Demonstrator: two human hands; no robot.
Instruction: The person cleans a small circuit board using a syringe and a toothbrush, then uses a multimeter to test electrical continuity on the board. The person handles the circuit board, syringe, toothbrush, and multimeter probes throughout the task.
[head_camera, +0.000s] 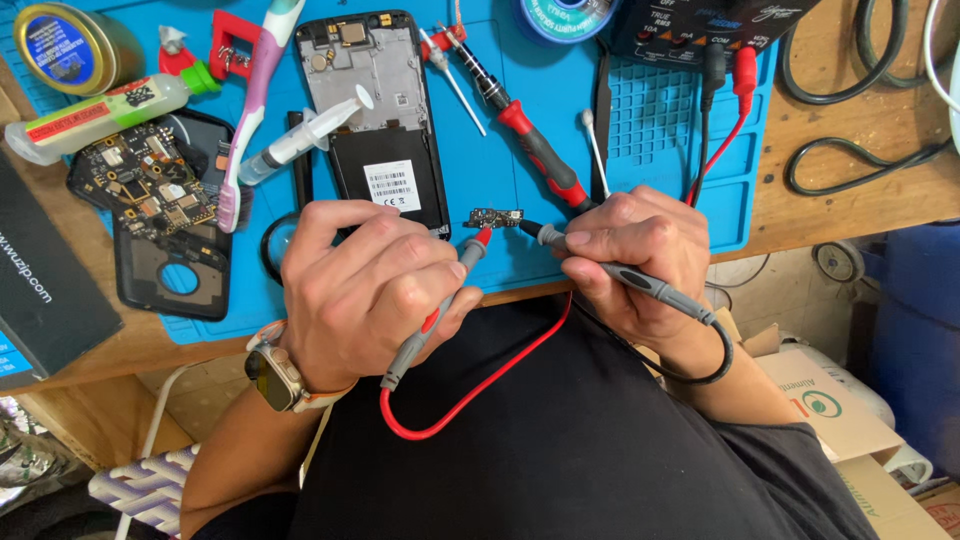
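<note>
My left hand (365, 290) grips a grey test probe with a red tip and red lead (470, 250), its tip touching a small dark circuit board (495, 217) on the blue work mat (480, 150). My right hand (630, 250) grips a second grey probe with a black lead (640, 285), its tip at the board's right end. A watch sits on my left wrist. Both hands rest at the mat's front edge.
An opened phone chassis (375, 110) lies behind the hands with a syringe (300, 140) across it. A red-handled soldering iron (530, 145), toothbrush (250, 110), larger circuit board (150, 180), bottle (100, 115), tin (65, 45) and a meter (700, 30) are around. Cardboard boxes stand at lower right.
</note>
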